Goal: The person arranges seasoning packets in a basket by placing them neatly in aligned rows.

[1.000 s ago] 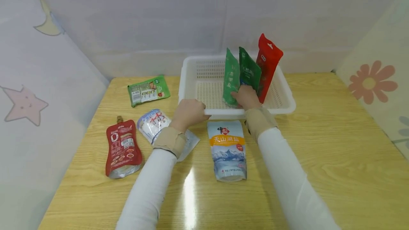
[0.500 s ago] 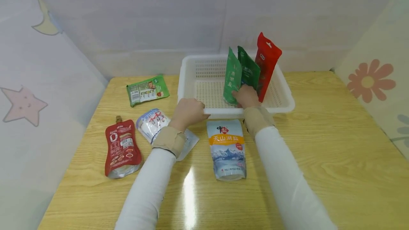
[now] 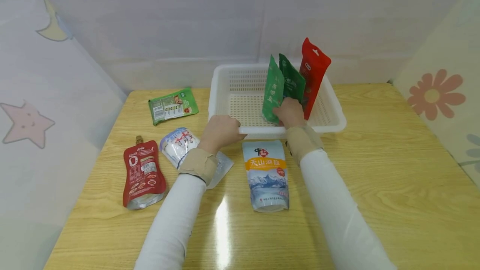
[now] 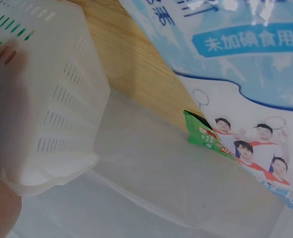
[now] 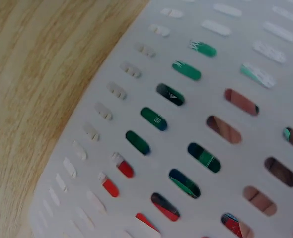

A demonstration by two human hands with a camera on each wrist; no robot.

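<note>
My left hand (image 3: 222, 132) grips the near rim of a white slotted plastic basket (image 3: 339, 113), left of its middle. Inside the basket, my right hand (image 3: 292, 112) pinches the lower near edge of a light green salt pouch (image 3: 273, 91), its thumb on the left face and the other fingers mostly hidden. Just right of that stands a dark green pouch (image 3: 292, 79), and beyond it a tall red packet (image 3: 315, 70) leans to the right. Through the slots in the right wrist view, parts of the fingers (image 5: 224, 130) show beside green and red packaging.
On the table, a blue-and-white salt pouch (image 3: 267, 178) lies in front of the basket. Left of it are a white-and-blue pouch (image 3: 178, 145) partly under my left arm, a red spouted pouch (image 3: 144, 174) and a green packet (image 3: 174, 106). A wall stands behind the basket.
The light green pouch's top has shifted slightly to the right, toward the dark green pouch. Both hands stay in nearly the same places.
</note>
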